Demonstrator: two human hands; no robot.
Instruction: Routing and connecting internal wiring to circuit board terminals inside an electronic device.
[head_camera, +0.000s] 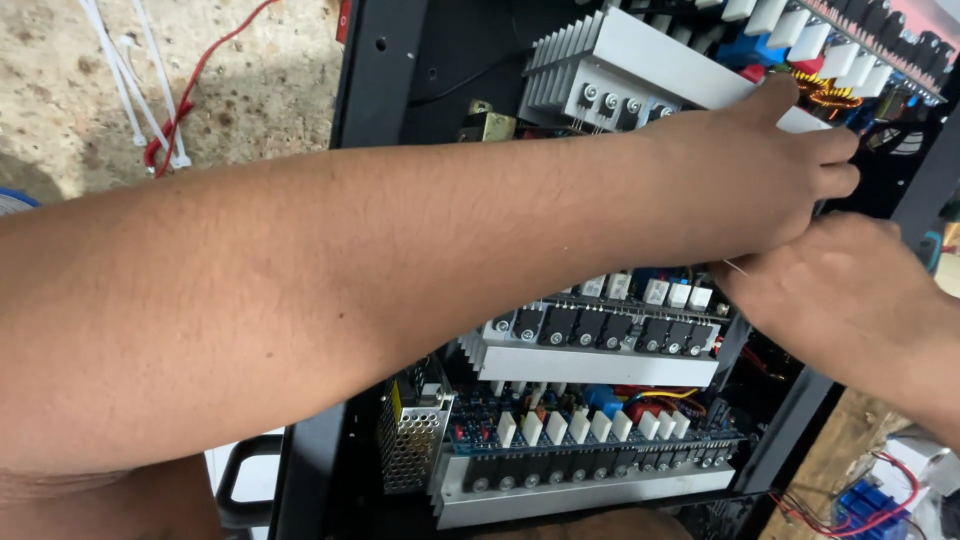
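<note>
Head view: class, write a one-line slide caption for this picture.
Left hand and right hand meet inside an open black chassis, among circuit boards mounted on finned aluminium heatsinks.

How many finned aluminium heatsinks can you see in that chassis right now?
3. The top heatsink sits under the left hand, the middle heatsink lies below the forearm, and the bottom heatsink is nearest the front edge. The arms may hide more.

Both forearms are bare to the edge of view, and the left hand (770, 170) and right hand (840, 290) are ungloved.
</note>
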